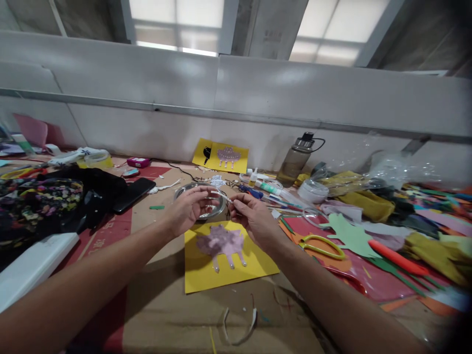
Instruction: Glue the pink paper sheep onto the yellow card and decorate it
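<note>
My left hand (191, 207) and my right hand (251, 216) meet above the middle of the table. A thin whitish strip (225, 197) spans between their fingertips; its kind is too small to make out. The right fingers pinch one end, and the left fingertips close on the other. Behind the left hand stands a shiny round metal bowl (213, 211), partly hidden by the fingers. Below the hands lies a yellow sheet (199, 278) bearing a pinkish-purple animal-shaped cutout (223, 243) with several legs, small shiny dots at their ends.
A second yellow card (199, 152) leans on the wall. Right of it stand a grey bottle (293, 160) and a small glue bottle (253, 177). Yellow-handled scissors (322, 246) and an orange-red tool (398, 258) lie among paper scraps. At left are a black phone (134, 194) and a white box (35, 268).
</note>
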The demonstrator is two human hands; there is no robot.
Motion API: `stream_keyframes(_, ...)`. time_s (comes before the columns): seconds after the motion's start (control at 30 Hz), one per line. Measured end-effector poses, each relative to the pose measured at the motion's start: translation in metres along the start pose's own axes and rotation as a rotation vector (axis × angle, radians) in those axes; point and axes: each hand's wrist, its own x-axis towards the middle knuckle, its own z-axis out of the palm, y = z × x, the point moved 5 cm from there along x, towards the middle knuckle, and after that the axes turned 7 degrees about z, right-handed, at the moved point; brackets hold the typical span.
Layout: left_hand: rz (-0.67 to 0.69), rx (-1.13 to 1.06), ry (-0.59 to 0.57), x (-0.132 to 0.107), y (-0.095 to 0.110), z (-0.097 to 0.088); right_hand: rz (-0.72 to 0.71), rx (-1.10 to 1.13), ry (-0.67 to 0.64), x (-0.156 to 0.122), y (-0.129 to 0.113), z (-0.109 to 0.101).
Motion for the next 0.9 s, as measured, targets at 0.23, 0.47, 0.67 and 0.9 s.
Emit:
stream_keyframes(0.23, -0.104, 0.081, 0.002, -0.001, -0.004, 0.001, -0.077, -0.25, 0.067, 0.005, -0.01, -0.018)
stream_keyframes(0.47, -0.097, 0.16, -0.069, -0.004, -0.005, 0.002, -0.099, -0.31, 0.079, 0.005, -0.01, -0.019)
stream_keyframes(0.67, -0.125, 0.149, -0.09, -0.006, -0.006, 0.004, -0.159, -0.411, 0.061, 0.007, -0.01, -0.019)
stream_keyframes(0.9, -0.137, 0.183, -0.072, -0.005, -0.007, 0.004, -0.202, -0.469, 0.043, 0.006, -0.012, -0.018)
